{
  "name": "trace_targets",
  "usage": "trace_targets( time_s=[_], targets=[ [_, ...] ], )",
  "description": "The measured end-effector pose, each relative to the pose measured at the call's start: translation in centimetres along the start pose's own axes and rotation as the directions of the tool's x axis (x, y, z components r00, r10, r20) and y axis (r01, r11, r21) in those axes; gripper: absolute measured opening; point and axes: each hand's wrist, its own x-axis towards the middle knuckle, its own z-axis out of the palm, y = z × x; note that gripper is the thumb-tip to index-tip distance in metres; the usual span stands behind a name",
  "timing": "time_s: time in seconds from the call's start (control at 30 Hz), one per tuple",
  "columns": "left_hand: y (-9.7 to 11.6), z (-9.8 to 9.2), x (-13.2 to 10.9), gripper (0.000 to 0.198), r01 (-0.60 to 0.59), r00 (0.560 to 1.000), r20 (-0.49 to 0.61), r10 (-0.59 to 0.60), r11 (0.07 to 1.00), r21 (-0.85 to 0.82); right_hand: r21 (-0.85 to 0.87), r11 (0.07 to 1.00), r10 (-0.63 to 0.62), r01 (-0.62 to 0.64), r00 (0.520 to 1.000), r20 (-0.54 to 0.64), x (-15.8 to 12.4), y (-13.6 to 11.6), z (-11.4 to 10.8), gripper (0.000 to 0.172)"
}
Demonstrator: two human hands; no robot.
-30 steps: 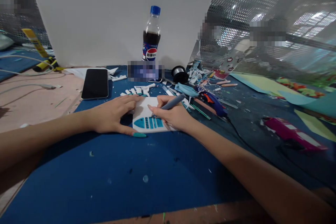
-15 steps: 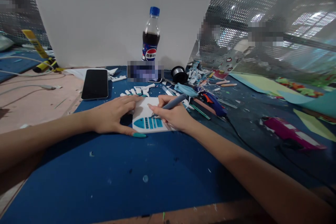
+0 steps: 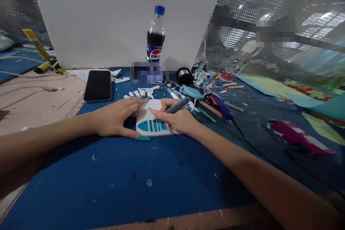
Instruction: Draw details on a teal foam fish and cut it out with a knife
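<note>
A white card or board (image 3: 147, 106) lies flat before me, bearing a teal fish shape (image 3: 143, 126) with a striped body. My right hand (image 3: 179, 118) is closed around a grey pen-shaped tool (image 3: 176, 105). The tool slants, its thin tip down at the stripes; whether that is a nib or a blade I cannot tell. At the board's left side rests my left hand (image 3: 120, 116), palm down with the fingers stretched. Its thumb, with a long teal nail, lies along the near edge, and the other fingertips reach the far left corner.
Behind the board are white scraps (image 3: 142, 92), a black phone (image 3: 97, 86), a cola bottle (image 3: 155, 39) and a wire spool (image 3: 184, 76). A blue glue gun (image 3: 221, 107) with its cord and a magenta tool (image 3: 302, 137) lie rightward on the blue mat (image 3: 129, 187).
My right hand and the tool have shifted slightly left and up over the striped part of the fish. My left hand stays where it was.
</note>
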Motion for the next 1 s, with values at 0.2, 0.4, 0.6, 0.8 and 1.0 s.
trace_targets(
  time_s=[0.2, 0.4, 0.6, 0.8, 1.0],
  targets=[
    [-0.2, 0.6, -0.1, 0.069, -0.013, 0.999, -0.053, 0.013, 1.000, -0.006, -0.006, 1.000, 0.003, -0.003, 1.000, 0.028, 0.1, -0.1, -0.1, 0.044],
    [0.1, 0.0, 0.0, 0.069, 0.010, 1.000, 0.011, -0.010, 1.000, 0.008, -0.032, 1.000, 0.001, 0.000, 1.000, 0.015, 0.1, -0.2, 0.0, 0.044],
    [0.0, 0.2, 0.0, 0.064, -0.006, 1.000, -0.023, 0.006, 1.000, 0.010, -0.104, 0.995, -0.006, 0.007, 1.000, 0.011, 0.0, -0.4, -0.1, 0.045],
    [-0.8, 1.1, -0.2, 0.064, -0.039, 0.994, -0.104, 0.041, 0.999, 0.021, -0.155, 0.987, -0.052, 0.050, 0.999, -0.006, 0.2, 0.0, -0.2, 0.044],
    [-0.7, 0.9, -0.2, 0.066, -0.037, 0.995, -0.092, 0.038, 0.999, 0.017, -0.097, 0.994, -0.043, 0.040, 0.999, -0.028, 0.1, 0.0, -0.2, 0.043]
  ],
)
